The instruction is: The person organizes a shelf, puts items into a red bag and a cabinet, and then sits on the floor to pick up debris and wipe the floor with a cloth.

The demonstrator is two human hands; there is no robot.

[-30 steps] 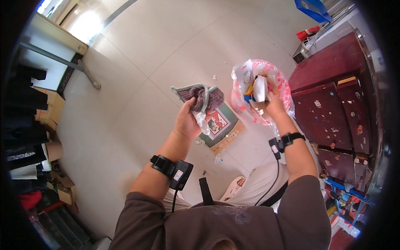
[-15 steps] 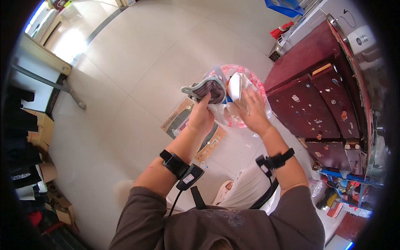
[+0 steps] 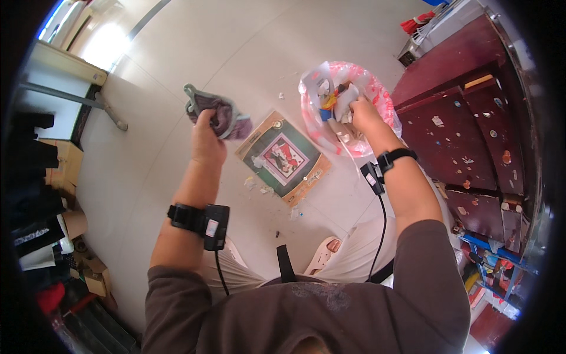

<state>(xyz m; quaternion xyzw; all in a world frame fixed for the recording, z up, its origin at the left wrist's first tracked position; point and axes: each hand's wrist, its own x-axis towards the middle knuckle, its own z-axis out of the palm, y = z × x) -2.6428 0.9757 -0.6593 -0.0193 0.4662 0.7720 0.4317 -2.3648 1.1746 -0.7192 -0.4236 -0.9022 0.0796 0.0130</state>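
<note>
My left hand [image 3: 207, 137] is closed around a bunched cloth [image 3: 223, 117], purplish grey with a pale green border, and holds it above the floor. To the right stands a round waste bin [image 3: 383, 101] lined with a pink-and-white plastic bag. My right hand [image 3: 367, 118] reaches into its top, fingers curled against crumpled white paper [image 3: 345, 104]; the fingertips are partly hidden. Blue, yellow and brown scraps lie beside that paper in the bin. Between my hands, a flat mat [image 3: 268, 172] with a framed picture and orange-brown end bands lies on the floor.
Small paper scraps [image 3: 250, 184] litter the floor around the mat. A dark red cabinet [image 3: 436, 138] with drawers stands right of the bin. At the left, a grey metal leg [image 3: 111, 115] juts out near cardboard boxes [image 3: 62, 162]. My shoe [image 3: 324, 253] shows at the bottom.
My left hand has carried the cloth leftward, away from the bin, uncovering the mat's picture. My right hand, spread over the white paper before, now has curled fingers inside the bin's top.
</note>
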